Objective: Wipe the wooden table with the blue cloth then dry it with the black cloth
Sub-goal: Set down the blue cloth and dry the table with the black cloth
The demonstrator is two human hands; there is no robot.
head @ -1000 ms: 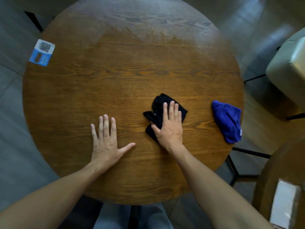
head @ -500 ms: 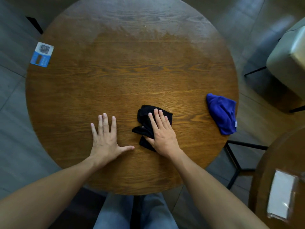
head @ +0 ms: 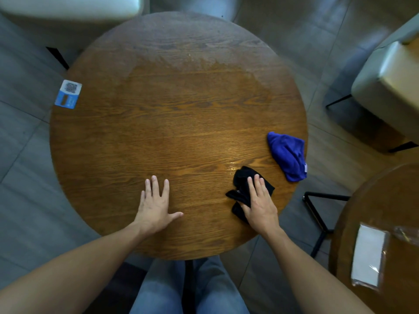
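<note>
A round wooden table [head: 172, 123] fills the view, with a wet sheen across its far half. My right hand [head: 259, 205] presses flat on a crumpled black cloth [head: 241, 182] near the table's near right edge. The blue cloth [head: 288, 155] lies bunched at the right rim, apart from my hand. My left hand [head: 155, 207] rests flat on the bare wood with its fingers spread, holding nothing.
A blue and white card [head: 68, 94] sits at the table's left rim. A pale chair [head: 390, 87] stands to the right, another pale seat [head: 68, 5] beyond the far edge. A second wooden table [head: 399, 200] with a wrapped white packet [head: 368, 254] is at the lower right.
My right hand has slid the black cloth to the right, closer to the blue cloth. My left hand has stayed flat in place. The head camera has shifted.
</note>
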